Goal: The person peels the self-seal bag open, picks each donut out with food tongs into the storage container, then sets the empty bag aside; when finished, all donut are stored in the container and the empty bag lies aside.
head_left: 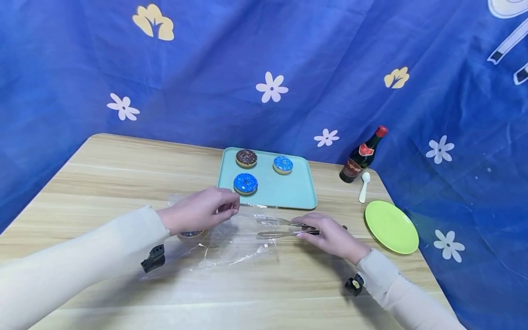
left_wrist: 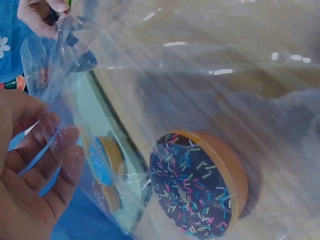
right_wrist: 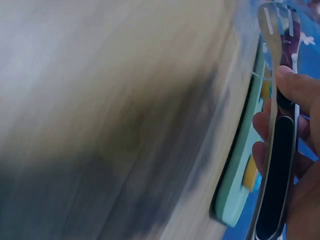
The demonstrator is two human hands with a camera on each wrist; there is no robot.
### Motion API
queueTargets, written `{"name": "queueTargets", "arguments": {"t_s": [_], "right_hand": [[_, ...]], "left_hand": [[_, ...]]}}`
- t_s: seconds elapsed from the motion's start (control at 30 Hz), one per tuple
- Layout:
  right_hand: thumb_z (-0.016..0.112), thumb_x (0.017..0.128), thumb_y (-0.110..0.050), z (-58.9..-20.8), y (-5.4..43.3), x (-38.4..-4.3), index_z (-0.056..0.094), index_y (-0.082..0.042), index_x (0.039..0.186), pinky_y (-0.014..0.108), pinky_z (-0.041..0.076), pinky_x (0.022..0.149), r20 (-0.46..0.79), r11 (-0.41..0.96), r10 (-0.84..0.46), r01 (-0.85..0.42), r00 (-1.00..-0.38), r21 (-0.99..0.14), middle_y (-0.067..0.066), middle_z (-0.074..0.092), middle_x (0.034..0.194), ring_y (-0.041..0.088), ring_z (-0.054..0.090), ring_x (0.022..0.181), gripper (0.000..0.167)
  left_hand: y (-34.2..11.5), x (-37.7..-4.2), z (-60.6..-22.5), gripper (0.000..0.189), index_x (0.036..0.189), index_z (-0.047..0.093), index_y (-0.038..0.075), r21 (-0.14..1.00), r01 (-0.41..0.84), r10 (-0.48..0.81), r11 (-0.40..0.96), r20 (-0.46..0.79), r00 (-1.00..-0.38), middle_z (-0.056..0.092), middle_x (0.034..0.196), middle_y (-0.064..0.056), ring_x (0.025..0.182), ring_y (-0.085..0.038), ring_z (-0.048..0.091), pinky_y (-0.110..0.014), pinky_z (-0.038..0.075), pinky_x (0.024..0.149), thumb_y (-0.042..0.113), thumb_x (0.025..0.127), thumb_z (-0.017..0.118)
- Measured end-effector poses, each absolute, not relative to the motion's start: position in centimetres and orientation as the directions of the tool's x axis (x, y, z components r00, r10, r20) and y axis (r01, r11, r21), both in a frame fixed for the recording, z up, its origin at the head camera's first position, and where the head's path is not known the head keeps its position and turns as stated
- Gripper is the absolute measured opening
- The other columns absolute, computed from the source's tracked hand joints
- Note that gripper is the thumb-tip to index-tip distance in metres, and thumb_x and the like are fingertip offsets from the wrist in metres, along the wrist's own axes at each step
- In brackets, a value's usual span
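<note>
My left hand [head_left: 202,211] pinches the edge of a clear plastic bag [head_left: 235,245] near its mouth. Inside the bag is a chocolate donut with coloured sprinkles [left_wrist: 190,187], mostly hidden under the left hand in the head view. My right hand [head_left: 332,234] grips metal tongs with black handles [right_wrist: 281,175]. Their two arms stand apart, tips pointing left at the bag's mouth, with no donut between them. Behind the bag, a mint-green tray [head_left: 284,195] bears a dark chocolate donut [head_left: 246,157] and two blue-iced donuts [head_left: 245,183].
On the right of the wooden table [head_left: 247,293] lies a green plate [head_left: 392,227]. Behind it are a white spoon [head_left: 364,187] and a dark bottle with a red cap [head_left: 360,160]. A blue patterned cloth [head_left: 214,68] hangs along the back and right side.
</note>
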State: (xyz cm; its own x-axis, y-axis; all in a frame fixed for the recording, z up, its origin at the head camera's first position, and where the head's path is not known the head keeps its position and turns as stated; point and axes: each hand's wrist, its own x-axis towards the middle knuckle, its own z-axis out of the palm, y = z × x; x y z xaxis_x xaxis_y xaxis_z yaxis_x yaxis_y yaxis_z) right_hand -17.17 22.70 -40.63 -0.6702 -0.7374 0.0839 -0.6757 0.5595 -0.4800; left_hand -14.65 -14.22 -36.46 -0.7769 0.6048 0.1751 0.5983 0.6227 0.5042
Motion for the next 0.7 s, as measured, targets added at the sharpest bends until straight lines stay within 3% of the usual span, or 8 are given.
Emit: {"name": "queueTargets", "arguments": {"t_s": [0.23,0.47,0.7], "right_hand": [[0.067,0.103,-0.026,-40.5,20.3,-16.8,0.063,-0.01,0.142,0.033,0.06,0.097,0.056,0.534,-0.768,-0.687,-0.638,-0.493,0.008,0.069,0.137,0.021,0.074,0.111,0.042],[0.067,0.103,-0.032,-40.7,17.0,-17.0,0.062,-0.011,0.143,0.036,0.056,0.106,0.06,0.519,-0.8,-0.739,-0.597,-0.429,0.006,0.071,0.134,0.018,0.068,0.124,0.045],[0.07,0.101,-0.033,-41.4,14.6,-17.0,0.063,-0.011,0.143,0.033,0.057,0.098,0.078,0.489,-0.83,-0.788,-0.552,-0.375,0.003,0.073,0.118,0.014,0.068,0.109,0.048]], "left_hand": [[-14.5,-14.4,-36.3,0.015,0.089,0.066,0.02,0.521,0.593,0.599,0.614,0.182,-0.78,0.06,0.08,0.009,0.07,-0.004,0.052,-0.024,0.049,0.066,0.01,0.101,0.066],[-14.4,-14.4,-36.3,0.013,0.091,0.067,0.018,0.527,0.588,0.602,0.614,0.169,-0.78,0.062,0.083,0.01,0.071,-0.003,0.053,-0.023,0.05,0.066,0.011,0.102,0.064],[-14.2,-14.2,-36.2,0.015,0.089,0.066,0.019,0.533,0.582,0.599,0.614,0.165,-0.783,0.061,0.081,0.01,0.071,-0.004,0.053,-0.023,0.049,0.065,0.012,0.102,0.064]]}}
